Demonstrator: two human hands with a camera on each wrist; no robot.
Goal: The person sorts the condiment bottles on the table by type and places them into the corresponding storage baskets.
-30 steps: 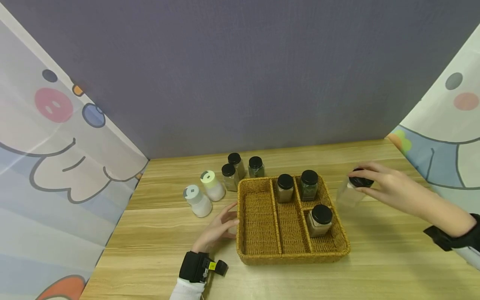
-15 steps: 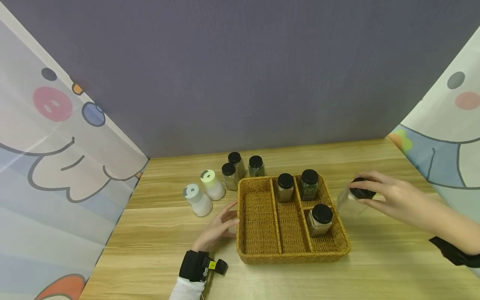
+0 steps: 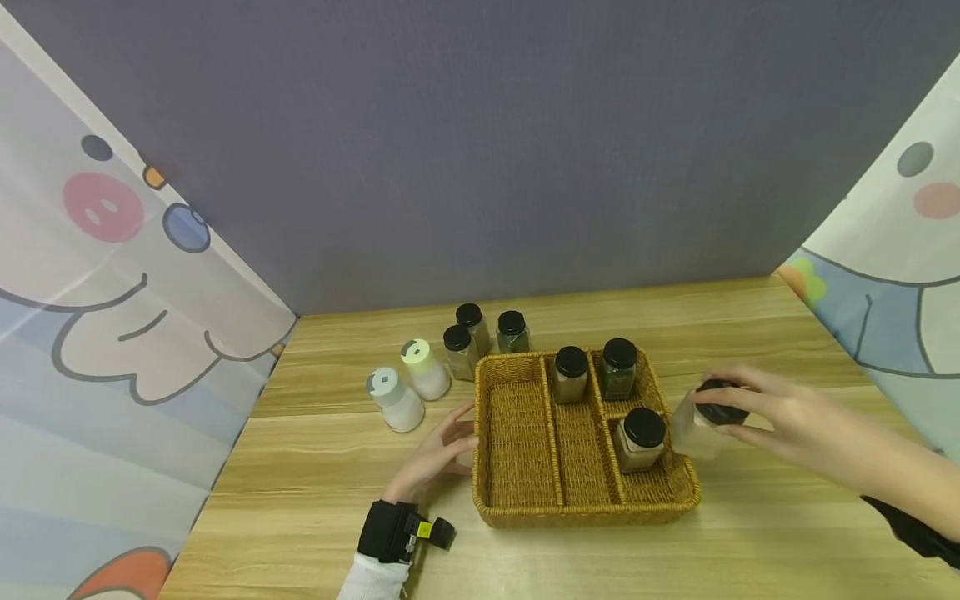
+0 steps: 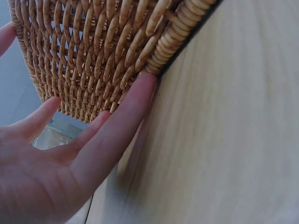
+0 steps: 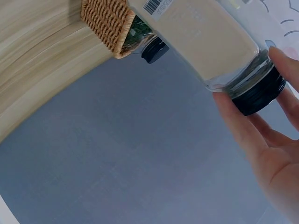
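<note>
In the head view, my right hand [image 3: 787, 417] grips a clear jar of pale powder [image 3: 693, 429] by its black lid [image 3: 720, 402]. The jar tilts, and its lower end overlaps the right rim of a divided wicker basket [image 3: 517, 442]. Close up in the right wrist view, the fingers and thumb pinch the jar [image 5: 215, 42] around its neck and lid. My left hand [image 3: 431, 462] rests against the basket's left side with its fingers extended; the left wrist view shows the fingertips touching the weave [image 4: 93, 60].
Inside the basket stand a narrow beige jar [image 3: 570, 375], a green-filled jar [image 3: 618, 371] and a wider beige jar [image 3: 640, 442]. Behind and left of it are several black-lidded jars [image 3: 461, 354], a yellow-topped bottle [image 3: 425, 371] and a white bottle [image 3: 396, 400]. A grey partition [image 3: 480, 167] rises behind the table.
My right hand has moved nearer the front of the table with the jar, whose lower end now overlaps the basket's right rim. The left hand and basket stay put.
</note>
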